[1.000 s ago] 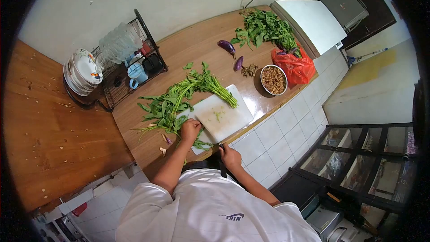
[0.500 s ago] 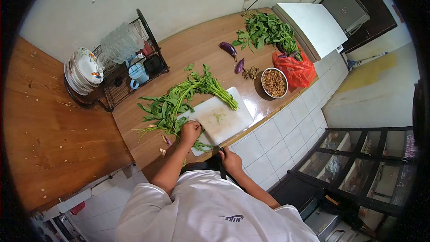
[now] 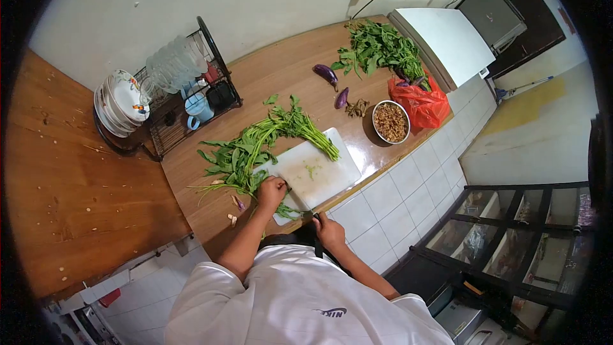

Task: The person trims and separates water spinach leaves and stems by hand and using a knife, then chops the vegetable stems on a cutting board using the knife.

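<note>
My left hand (image 3: 272, 194) is closed in a pinch at the left side of the white cutting board (image 3: 341, 160). What its fingertips hold is too small to make out. Leafy greens (image 3: 236, 156) spread beside and behind this hand, their cut stems resting on the board's far part. A few loose leaves (image 3: 288, 211) lie on the board close to my left hand. At the board's near edge, my right hand (image 3: 329, 231) grips the dark handle of a knife (image 3: 308, 212), its blade pointing left over the board. Small green bits (image 3: 311, 170) are scattered mid-board.
Past the board stand a bowl of brown crumbly food (image 3: 391, 122), two eggplants (image 3: 325, 75), a red plastic bag (image 3: 424, 105) and more greens (image 3: 383, 45). A dish rack (image 3: 217, 61) with plates, glasses and mugs is at the left. The counter's front edge runs near my body.
The knife blade now shows more clearly, pointing left over the near end of the board. Both hands stay almost in place; the view shifts very slightly.
</note>
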{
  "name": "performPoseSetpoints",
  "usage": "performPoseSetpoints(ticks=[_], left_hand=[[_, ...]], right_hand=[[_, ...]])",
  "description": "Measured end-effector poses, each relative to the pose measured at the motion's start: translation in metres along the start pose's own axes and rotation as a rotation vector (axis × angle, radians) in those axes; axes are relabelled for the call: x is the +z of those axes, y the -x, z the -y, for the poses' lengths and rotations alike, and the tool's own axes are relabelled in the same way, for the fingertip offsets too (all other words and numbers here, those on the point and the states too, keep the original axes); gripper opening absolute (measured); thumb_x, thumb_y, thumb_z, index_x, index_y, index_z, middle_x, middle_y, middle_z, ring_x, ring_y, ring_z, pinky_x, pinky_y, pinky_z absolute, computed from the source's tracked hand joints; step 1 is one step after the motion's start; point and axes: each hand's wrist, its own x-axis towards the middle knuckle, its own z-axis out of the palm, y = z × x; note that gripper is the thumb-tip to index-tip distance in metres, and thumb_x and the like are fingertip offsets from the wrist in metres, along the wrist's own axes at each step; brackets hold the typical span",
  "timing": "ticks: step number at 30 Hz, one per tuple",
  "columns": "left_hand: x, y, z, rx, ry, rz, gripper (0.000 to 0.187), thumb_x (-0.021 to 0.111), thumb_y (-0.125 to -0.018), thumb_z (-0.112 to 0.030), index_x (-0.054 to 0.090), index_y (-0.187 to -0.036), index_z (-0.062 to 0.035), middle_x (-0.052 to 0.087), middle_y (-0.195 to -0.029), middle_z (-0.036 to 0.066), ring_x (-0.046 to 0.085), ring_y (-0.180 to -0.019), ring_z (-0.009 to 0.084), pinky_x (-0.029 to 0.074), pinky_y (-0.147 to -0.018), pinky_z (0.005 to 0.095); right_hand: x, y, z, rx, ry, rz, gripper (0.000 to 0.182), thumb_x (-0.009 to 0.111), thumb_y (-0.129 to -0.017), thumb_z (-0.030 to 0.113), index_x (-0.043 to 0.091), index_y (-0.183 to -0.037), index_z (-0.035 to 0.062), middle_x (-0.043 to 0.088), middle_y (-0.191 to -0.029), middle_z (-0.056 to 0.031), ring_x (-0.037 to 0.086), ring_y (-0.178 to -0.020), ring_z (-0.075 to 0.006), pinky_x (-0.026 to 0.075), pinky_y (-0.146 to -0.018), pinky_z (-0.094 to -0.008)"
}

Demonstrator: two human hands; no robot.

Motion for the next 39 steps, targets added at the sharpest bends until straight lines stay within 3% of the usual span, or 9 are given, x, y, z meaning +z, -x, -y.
performPoseSetpoints(ticks=[6, 20, 32, 37, 39], left_hand=[[-0.002, -0.001, 0.001, 0.013, -0.056, 0.018, 0.012, 0.077, -0.072, -0.005, 0.072, -0.082, -0.0018, 0.067, -0.08, 0.014, 0.069, -0.071, 0.028, 0.055, -0.067, 0.0369], [-0.007, 0.001, -0.005, -0.024, -0.024, 0.015, 0.01, 0.079, -0.074, -0.011, 0.074, -0.078, -0.0043, 0.066, -0.078, 0.011, 0.068, -0.069, 0.0278, 0.054, -0.065, 0.0381], [-0.006, -0.001, -0.002, -0.013, -0.018, 0.051, 0.011, 0.08, -0.076, -0.011, 0.073, -0.079, -0.0028, 0.067, -0.079, 0.013, 0.068, -0.068, 0.0259, 0.054, -0.064, 0.0358], [-0.002, -0.001, 0.005, -0.005, 0.016, 0.042, 0.011, 0.08, -0.076, -0.012, 0.074, -0.079, -0.0038, 0.066, -0.078, 0.012, 0.067, -0.068, 0.0265, 0.054, -0.064, 0.037], [-0.003, 0.0, 0.002, -0.004, 0.029, 0.036, 0.01, 0.08, -0.075, -0.012, 0.074, -0.079, -0.0047, 0.064, -0.076, 0.011, 0.065, -0.067, 0.0272, 0.054, -0.065, 0.0382]], right_hand=[[0.009, -0.014, 0.003, -0.041, -0.003, -0.06, 0.031, 0.05, -0.1, 0.043, 0.054, -0.109, 0.0135, 0.068, -0.073, -0.0164, 0.066, -0.066, -0.0395, 0.05, -0.055, -0.053], [0.004, -0.001, 0.003, 0.006, -0.006, -0.019, 0.032, 0.046, -0.102, 0.043, 0.054, -0.111, 0.0137, 0.068, -0.075, -0.0171, 0.067, -0.069, -0.0407, 0.05, -0.058, -0.0541], [-0.014, -0.011, -0.033, 0.187, -0.088, -0.185, 0.03, 0.051, -0.101, 0.042, 0.055, -0.11, 0.0139, 0.068, -0.075, -0.0196, 0.067, -0.069, -0.0426, 0.051, -0.059, -0.0546], [-0.008, -0.003, -0.034, 0.023, -0.054, -0.171, 0.027, 0.053, -0.1, 0.04, 0.056, -0.108, 0.0146, 0.068, -0.073, -0.0179, 0.065, -0.067, -0.0421, 0.05, -0.058, -0.0545], [-0.005, -0.005, -0.031, 0.054, -0.037, -0.164, 0.027, 0.053, -0.1, 0.04, 0.056, -0.108, 0.0148, 0.068, -0.073, -0.0182, 0.066, -0.067, -0.0422, 0.05, -0.058, -0.0547]])
